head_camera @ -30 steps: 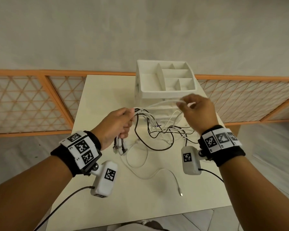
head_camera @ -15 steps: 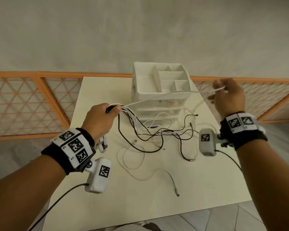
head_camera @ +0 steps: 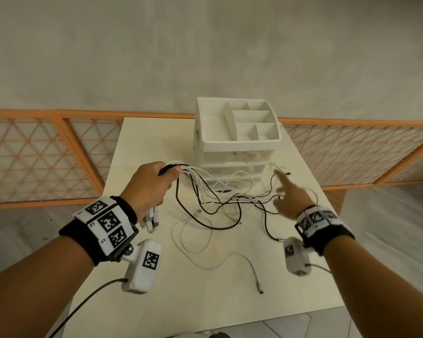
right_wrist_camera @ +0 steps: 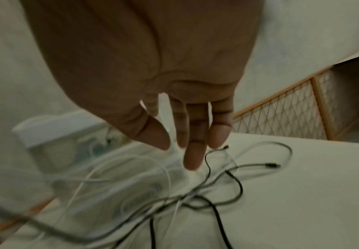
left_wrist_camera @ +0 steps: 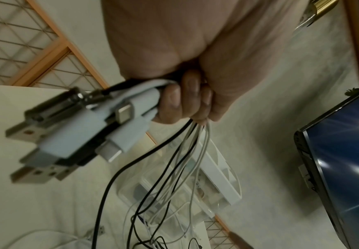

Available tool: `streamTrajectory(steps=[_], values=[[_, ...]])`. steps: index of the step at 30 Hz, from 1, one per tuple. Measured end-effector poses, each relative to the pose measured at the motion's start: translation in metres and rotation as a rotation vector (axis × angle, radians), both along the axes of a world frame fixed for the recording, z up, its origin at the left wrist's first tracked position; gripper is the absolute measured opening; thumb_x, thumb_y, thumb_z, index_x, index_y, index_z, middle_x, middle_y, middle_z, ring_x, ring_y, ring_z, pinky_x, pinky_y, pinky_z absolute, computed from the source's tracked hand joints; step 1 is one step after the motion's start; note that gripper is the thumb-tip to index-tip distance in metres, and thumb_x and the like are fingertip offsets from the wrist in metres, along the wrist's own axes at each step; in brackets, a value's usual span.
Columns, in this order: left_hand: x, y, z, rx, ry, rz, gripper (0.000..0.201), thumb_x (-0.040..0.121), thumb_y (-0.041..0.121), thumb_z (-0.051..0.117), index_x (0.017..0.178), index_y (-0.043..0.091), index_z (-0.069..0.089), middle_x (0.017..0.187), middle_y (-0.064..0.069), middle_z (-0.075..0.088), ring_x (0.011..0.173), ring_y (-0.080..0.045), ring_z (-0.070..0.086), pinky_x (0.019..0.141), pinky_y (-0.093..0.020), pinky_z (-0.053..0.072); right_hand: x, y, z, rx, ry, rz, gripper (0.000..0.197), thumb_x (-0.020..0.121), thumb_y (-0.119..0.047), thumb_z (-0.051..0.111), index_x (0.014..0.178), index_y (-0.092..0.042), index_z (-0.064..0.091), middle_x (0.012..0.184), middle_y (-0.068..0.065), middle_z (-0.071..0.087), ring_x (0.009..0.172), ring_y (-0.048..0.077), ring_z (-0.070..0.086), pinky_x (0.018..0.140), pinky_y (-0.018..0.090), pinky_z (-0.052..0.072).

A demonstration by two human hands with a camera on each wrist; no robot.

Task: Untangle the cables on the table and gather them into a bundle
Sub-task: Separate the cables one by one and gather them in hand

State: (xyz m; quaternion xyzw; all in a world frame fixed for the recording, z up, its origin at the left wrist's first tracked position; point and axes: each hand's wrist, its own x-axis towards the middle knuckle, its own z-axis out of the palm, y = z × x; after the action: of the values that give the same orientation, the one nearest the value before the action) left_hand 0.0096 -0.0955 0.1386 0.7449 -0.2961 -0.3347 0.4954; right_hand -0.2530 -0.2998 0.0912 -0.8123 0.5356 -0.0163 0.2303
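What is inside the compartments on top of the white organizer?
The open compartments of the white organizer look empty in the head view. Its drawers below are translucent; small things show faintly inside, but I cannot tell what they are.

Readable marks: almost none, only tiny characters on 1 wristband.

The left wristband [head_camera: 105, 224] carries 3 black-and-white square code tags, and beside 2 of them stand small printed characters that look like "L2" and "L3", though they are too small to be sure. The right wristband [head_camera: 315, 219] and both white wrist camera housings [head_camera: 143, 268] bear similar code tags with no legible writing. The cable plugs, the white organizer and the dark screen show no text.
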Motion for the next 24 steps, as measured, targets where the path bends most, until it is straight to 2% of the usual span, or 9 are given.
streamTrajectory(steps=[2, 4, 7, 9, 12, 14, 17, 21, 24], values=[[-0.003, 0.001, 0.002, 0.003, 0.022, -0.033, 0.042, 0.101, 0.044, 0.050, 0.086, 0.007, 0.064, 0.054, 0.006, 0.037, 0.046, -0.013, 0.024, 0.044, -0.023, 0.023, 0.006, 0.016, -0.004, 0.045, 0.008, 0.039, 0.080, 0.089, -0.013, 0.058, 0.156, -0.039, 0.023, 0.098, 0.006, 0.073, 0.082, 0.020, 0.064, 0.076, 0.030, 0.052], [-0.010, -0.001, 0.006, -0.001, 0.081, -0.100, 0.048, 0.104, 0.044, 0.042, 0.087, 0.007, 0.068, 0.051, 0.008, 0.036, 0.044, -0.010, 0.023, 0.042, -0.021, 0.020, 0.022, 0.038, 0.007, 0.086, -0.244, 0.117, 0.086, 0.087, -0.023, 0.072, 0.156, -0.040, 0.024, 0.084, 0.003, 0.075, 0.079, 0.015, 0.066, 0.077, 0.028, 0.049], [-0.037, -0.009, 0.016, 0.006, 0.085, -0.266, 0.044, 0.103, 0.035, 0.041, 0.082, 0.009, 0.070, 0.050, 0.008, 0.038, 0.045, -0.011, 0.028, 0.044, -0.024, 0.022, 0.061, 0.096, 0.033, 0.330, -0.629, 0.270, 0.086, 0.086, -0.022, 0.079, 0.150, -0.048, 0.029, 0.066, 0.002, 0.071, 0.056, 0.018, 0.064, 0.058, 0.030, 0.054], [-0.051, -0.011, 0.021, 0.027, -0.040, -0.356, 0.038, 0.101, 0.031, 0.045, 0.073, 0.018, 0.067, 0.047, 0.012, 0.042, 0.042, -0.008, 0.037, 0.042, -0.023, 0.030, 0.079, 0.124, 0.036, 0.473, -0.763, 0.286, 0.062, 0.087, -0.008, 0.076, 0.134, -0.036, 0.047, 0.061, 0.006, 0.068, 0.046, 0.024, 0.062, 0.047, 0.033, 0.053], [-0.050, -0.003, 0.026, -0.001, -0.130, -0.432, 0.040, 0.102, 0.026, 0.048, 0.064, 0.015, 0.058, 0.044, 0.013, 0.040, 0.036, -0.006, 0.032, 0.037, -0.018, 0.029, 0.074, 0.112, 0.023, 0.566, -0.655, 0.145, 0.020, 0.094, -0.016, 0.069, 0.108, -0.007, 0.059, 0.059, 0.011, 0.065, 0.043, 0.027, 0.061, 0.046, 0.033, 0.053], [-0.038, 0.007, 0.031, -0.030, -0.095, -0.490, 0.040, 0.103, 0.026, 0.048, 0.064, 0.014, 0.050, 0.050, 0.011, 0.035, 0.042, -0.008, 0.026, 0.042, -0.019, 0.027, 0.057, 0.083, 0.014, 0.614, -0.368, 0.086, 0.024, 0.096, -0.020, 0.068, 0.103, 0.001, 0.060, 0.063, 0.014, 0.066, 0.047, 0.028, 0.065, 0.050, 0.034, 0.055], [-0.021, 0.017, 0.029, 0.149, -0.239, -0.621, 0.041, 0.103, 0.032, 0.048, 0.063, 0.020, 0.048, 0.047, 0.014, 0.044, 0.042, -0.004, 0.035, 0.045, -0.015, 0.032, 0.036, 0.042, 0.013, 0.376, -0.244, -0.067, 0.003, 0.092, -0.009, 0.064, 0.093, -0.008, 0.066, 0.076, 0.012, 0.074, 0.059, 0.028, 0.070, 0.060, 0.041, 0.060], [-0.015, 0.017, -0.015, 0.453, -0.433, -0.586, 0.039, 0.102, 0.030, 0.050, 0.065, 0.016, 0.052, 0.063, 0.010, 0.062, 0.060, -0.014, 0.048, 0.056, -0.025, 0.035, 0.039, 0.029, 0.019, -0.314, -0.518, -0.114, 0.024, 0.085, 0.002, 0.058, 0.092, -0.019, 0.067, 0.080, 0.001, 0.073, 0.070, 0.022, 0.064, 0.066, 0.023, 0.048], [-0.015, 0.020, -0.046, 0.461, -0.405, -0.432, 0.031, 0.101, 0.025, 0.051, 0.082, 0.005, 0.065, 0.086, -0.016, 0.071, 0.068, -0.022, 0.054, 0.060, -0.027, 0.039, 0.046, 0.033, -0.005, -0.143, -0.427, -0.034, 0.019, 0.088, -0.001, 0.060, 0.096, -0.018, 0.060, 0.081, 0.006, 0.069, 0.069, 0.028, 0.066, 0.062, 0.032, 0.051]])
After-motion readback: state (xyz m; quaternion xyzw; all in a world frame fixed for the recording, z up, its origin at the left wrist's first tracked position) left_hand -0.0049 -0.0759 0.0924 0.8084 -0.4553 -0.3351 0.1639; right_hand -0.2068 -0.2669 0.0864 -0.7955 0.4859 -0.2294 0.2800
